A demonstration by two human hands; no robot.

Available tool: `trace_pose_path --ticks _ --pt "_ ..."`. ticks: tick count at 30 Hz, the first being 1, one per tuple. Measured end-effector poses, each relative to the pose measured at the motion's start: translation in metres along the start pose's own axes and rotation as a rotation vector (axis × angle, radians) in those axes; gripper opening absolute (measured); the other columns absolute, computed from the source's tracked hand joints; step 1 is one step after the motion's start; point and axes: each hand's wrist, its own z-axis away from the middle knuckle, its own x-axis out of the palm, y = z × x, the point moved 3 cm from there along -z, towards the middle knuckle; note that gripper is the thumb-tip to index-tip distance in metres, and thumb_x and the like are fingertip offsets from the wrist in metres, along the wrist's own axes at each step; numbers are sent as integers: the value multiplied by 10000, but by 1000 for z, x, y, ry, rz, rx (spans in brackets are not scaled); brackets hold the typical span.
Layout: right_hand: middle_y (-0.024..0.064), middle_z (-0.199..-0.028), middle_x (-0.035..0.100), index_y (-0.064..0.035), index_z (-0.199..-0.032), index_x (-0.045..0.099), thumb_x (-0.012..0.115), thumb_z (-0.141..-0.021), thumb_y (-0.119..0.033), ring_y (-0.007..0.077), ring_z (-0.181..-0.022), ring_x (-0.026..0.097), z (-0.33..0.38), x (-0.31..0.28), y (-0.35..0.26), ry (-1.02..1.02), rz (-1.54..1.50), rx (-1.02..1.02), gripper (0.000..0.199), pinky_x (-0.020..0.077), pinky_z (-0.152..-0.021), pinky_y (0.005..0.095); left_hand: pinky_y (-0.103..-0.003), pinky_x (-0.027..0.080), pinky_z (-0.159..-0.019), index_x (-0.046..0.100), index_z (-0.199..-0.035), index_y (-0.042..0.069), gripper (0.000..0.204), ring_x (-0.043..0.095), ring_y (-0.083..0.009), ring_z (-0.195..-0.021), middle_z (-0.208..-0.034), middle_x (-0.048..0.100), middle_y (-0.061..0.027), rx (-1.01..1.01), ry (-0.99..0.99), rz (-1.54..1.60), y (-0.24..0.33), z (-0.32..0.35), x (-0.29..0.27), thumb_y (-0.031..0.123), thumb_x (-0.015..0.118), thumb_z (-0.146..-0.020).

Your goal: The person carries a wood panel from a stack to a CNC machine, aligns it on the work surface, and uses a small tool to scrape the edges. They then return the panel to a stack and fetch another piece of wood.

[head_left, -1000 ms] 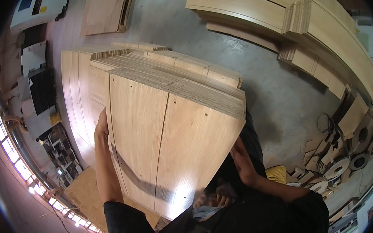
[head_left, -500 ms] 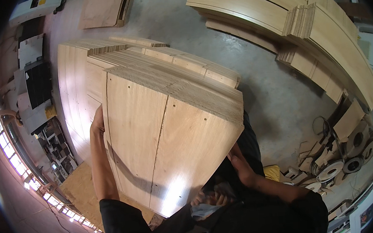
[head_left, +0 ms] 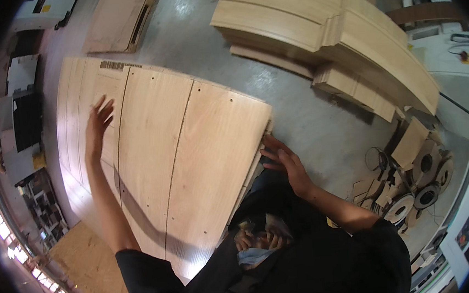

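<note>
Both hands open: left hand (head_left: pixel 98 124) flat over the wood panels (head_left: pixel 191 161), right hand (head_left: pixel 284 162) at their edge (stacked boards (head_left: pixel 313 24) lie beyond on the floor (head_left: pixel 309 118)).

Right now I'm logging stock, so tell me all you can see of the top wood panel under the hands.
The top panel is a large, pale wood-grained board, smooth with a slight sheen near its close end. A few small dark holes dot its face. It lies flat on a stack of like panels, beside another board with a dark seam between them. The left hand reaches open over the stack to its left; the right hand is open at its right edge, by the layered board ends.
</note>
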Motion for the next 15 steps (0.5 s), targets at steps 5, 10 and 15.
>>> trace_pose_path --ticks 5,10,15 --pt "127 -1364 615 -19 -1457 486 427 -1095 -312 223 -1159 632 25 -20 -21 96 111 -38 469 514 -947 337 -456 337 -1186 433 -1538 83 816 468 -325 -1409 -1482 528 -201 203 115 -102 53 88 -12 694 244 -1030" --pt "120 -1163 701 -1 -1307 607 445 -1084 -265 186 -999 684 14 -40 -32 134 117 -33 382 544 -855 306 -455 330 -1175 441 -1518 26 801 488 -318 -1383 -1455 549 -203 117 224 -131 58 208 11 654 299 -1041" --pt "103 -1093 704 4 -1292 606 444 -1095 -255 167 -965 677 -35 -47 -77 -70 187 -24 364 546 -853 299 -436 397 -1129 449 -1508 15 727 540 -297 -1329 -1398 594 -201 52 398 -69 65 285 58 583 326 -1070"
